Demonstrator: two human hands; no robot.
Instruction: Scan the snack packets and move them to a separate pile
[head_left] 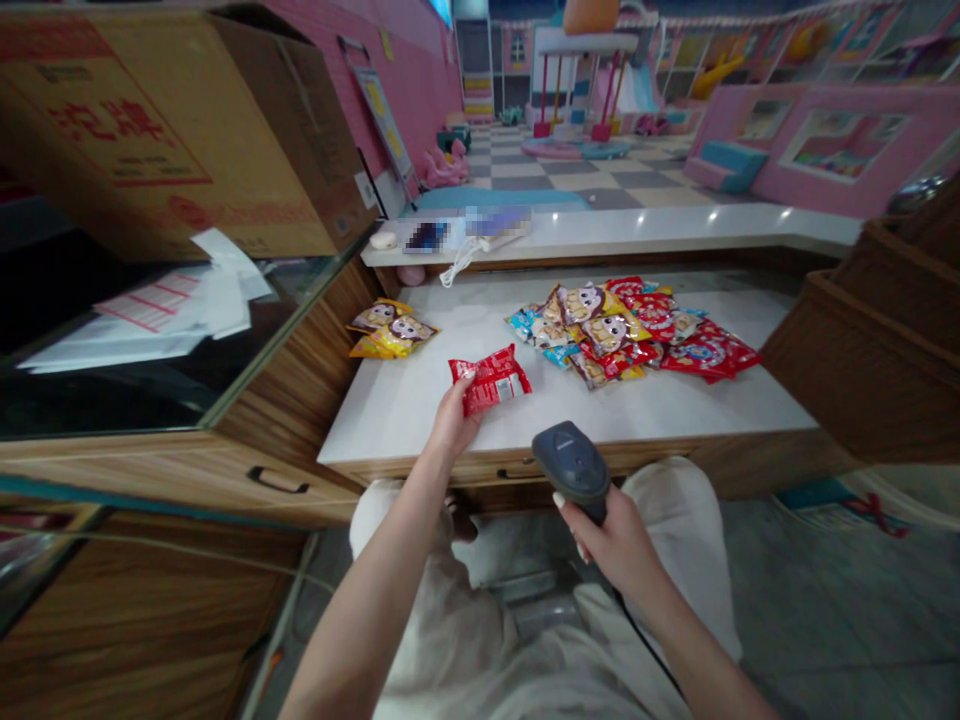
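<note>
My left hand pinches the left end of a red snack packet just above the white desk, its barcode side turned up. In my right hand is a dark grey barcode scanner, gripped by its handle, the head pointing toward the desk and apart from the packet. Beyond the scanner lies a pile of snack packets in yellow, blue and red. Two yellow snack packets rest at the desk's left side.
A large cardboard box and loose papers sit on the left counter. Along the raised white ledge are a blurred phone and a white cable. Brown woven baskets stand at the right. A drawer handle juts out left.
</note>
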